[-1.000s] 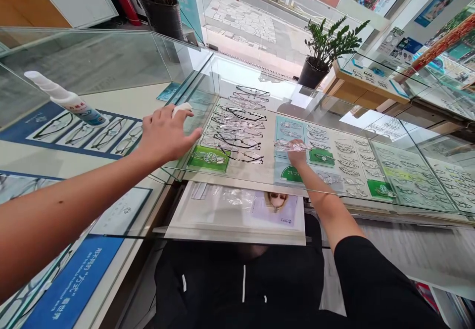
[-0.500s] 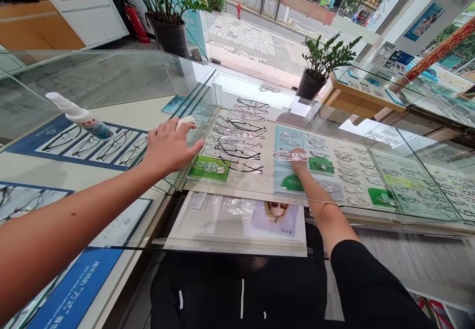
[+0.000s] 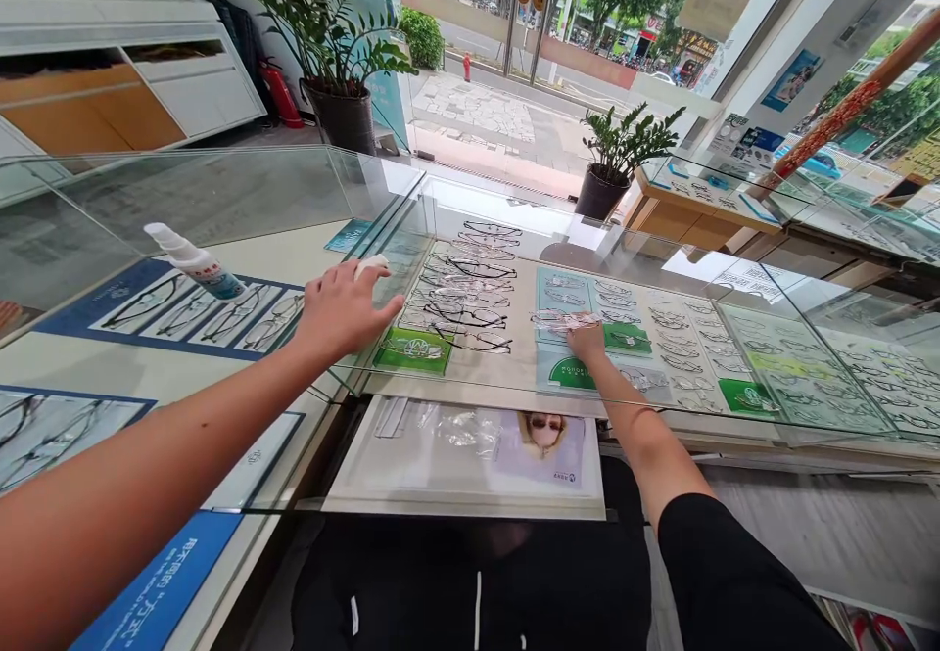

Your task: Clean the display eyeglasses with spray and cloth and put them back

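My left hand (image 3: 345, 313) rests on or just over the glass counter top, left of the glasses rows. Its thumb points out to the right, while the fingers curl over a small white wad (image 3: 372, 264), perhaps cloth or tissue. Lower, beneath the glass, my right hand (image 3: 586, 336) grips a pair of clear-looking eyeglasses (image 3: 558, 321) above a pale blue display card (image 3: 547, 338). The fingertips on that frame are partly hidden. Between the hands, several eyeglasses (image 3: 474, 284) lie in a column beside a green card (image 3: 411, 349).
A white spray bottle (image 3: 195, 261) stands on the glass at left. Below me a pulled-out drawer (image 3: 441, 489) holds clear plastic and a printed picture. More eyeglasses (image 3: 800, 367) fill the case to the right. Potted plants (image 3: 342, 108) stand beyond the counter.
The camera has tilted up, so the counter's back and the bottle appear lower and more street shows. Both hands keep their holds and have hardly moved over the counter.
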The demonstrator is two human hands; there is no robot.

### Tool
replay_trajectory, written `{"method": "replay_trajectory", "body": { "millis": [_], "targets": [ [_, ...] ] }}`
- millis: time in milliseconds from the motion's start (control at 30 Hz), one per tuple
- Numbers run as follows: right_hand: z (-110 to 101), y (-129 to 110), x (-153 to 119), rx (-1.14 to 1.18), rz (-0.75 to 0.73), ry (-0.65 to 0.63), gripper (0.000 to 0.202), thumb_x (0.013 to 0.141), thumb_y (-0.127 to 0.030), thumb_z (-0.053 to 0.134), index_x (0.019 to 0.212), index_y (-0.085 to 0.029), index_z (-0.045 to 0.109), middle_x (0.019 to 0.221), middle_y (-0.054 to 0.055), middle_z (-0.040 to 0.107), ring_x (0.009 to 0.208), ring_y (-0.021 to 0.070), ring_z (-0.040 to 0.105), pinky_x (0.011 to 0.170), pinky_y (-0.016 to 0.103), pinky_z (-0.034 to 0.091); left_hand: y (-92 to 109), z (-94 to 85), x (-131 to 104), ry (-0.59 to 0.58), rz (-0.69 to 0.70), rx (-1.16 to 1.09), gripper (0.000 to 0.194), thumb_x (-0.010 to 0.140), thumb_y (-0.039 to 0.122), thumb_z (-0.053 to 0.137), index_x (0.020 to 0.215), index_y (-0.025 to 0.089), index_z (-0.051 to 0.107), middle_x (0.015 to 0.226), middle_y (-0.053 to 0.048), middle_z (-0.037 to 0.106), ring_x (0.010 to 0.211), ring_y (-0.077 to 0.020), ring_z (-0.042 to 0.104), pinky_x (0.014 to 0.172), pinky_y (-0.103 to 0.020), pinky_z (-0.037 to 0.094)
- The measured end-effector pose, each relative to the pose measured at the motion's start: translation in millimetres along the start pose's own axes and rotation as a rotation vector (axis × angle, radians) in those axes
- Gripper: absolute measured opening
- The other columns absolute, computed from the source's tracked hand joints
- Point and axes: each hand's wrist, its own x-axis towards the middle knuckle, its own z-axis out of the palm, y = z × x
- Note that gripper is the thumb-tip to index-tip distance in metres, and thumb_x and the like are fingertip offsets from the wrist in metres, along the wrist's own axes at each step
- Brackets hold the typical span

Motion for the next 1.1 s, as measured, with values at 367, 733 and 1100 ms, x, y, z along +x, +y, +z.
{"method": "replay_trajectory", "body": {
  "millis": [367,733,1100],
  "targets": [
    [-13,-5,-13,-0.046,0.100,-0.067,0.038,0.105,-0.041,0.070,0.136,-0.020,0.068,0.141,0.012,0.068,0.120,0.0261,0.070,0.103,0.049,0.062,-1,-0.1,2,0.001,0.014,0.041,0.075,0.096,0.070,0.036,0.154,0.026,0.056,0.164,-0.021,0.047,0.153,-0.0439,0.042,0.123,-0.061,0.034],
    [-57,-45,-86,0.138,-0.109,-0.131,0.033,0.098,-0.016,0.056,0.127,-0.006,0.069,0.141,0.028,0.063,0.134,0.0387,0.053,0.111,0.050,0.042,-3,2.2,4,-0.001,0.030,0.010,0.077,0.099,0.071,0.037,0.153,0.021,0.057,0.164,-0.025,0.046,0.153,-0.0471,0.042,0.123,-0.065,0.034],
    [-173,-79,-165,0.617,-0.701,-0.417,0.026,0.100,-0.011,0.053,0.103,-0.022,0.076,0.106,0.004,0.078,0.097,0.0187,0.070,0.086,0.029,0.050,-4,4.5,3,0.020,0.027,0.034,0.072,0.100,0.067,0.040,0.153,0.021,0.058,0.164,-0.023,0.046,0.153,-0.0463,0.043,0.122,-0.064,0.037]
  ]
}}
